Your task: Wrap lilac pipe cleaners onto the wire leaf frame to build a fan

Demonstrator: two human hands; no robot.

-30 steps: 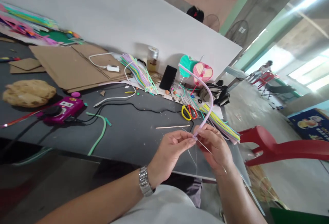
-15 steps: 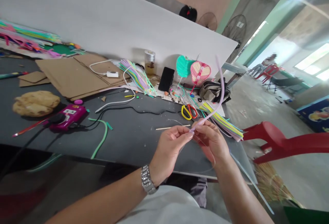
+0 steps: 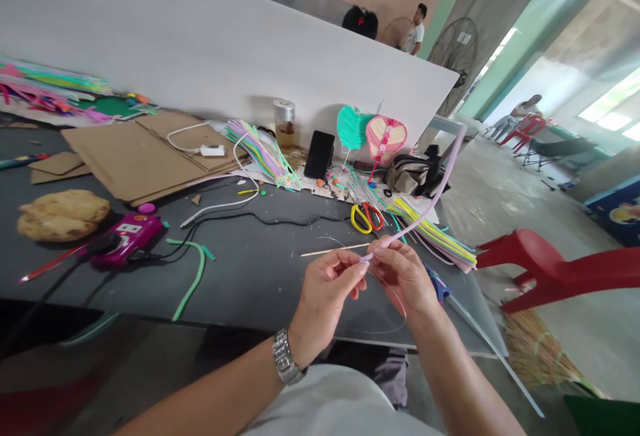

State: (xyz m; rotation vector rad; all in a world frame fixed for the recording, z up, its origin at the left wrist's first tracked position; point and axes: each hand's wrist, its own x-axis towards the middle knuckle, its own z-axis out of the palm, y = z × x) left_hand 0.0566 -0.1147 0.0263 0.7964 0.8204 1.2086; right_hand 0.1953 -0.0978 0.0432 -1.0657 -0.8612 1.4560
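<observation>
Your left hand and right hand pinch the end of a lilac pipe cleaner between their fingers, at lower centre of the frame, above the dark worktop, near yellow-and-red scissors.

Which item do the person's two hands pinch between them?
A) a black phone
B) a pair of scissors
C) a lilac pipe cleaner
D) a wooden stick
C. The left hand and right hand meet on the end of the lilac pipe cleaner, which rises from their fingertips.
</observation>
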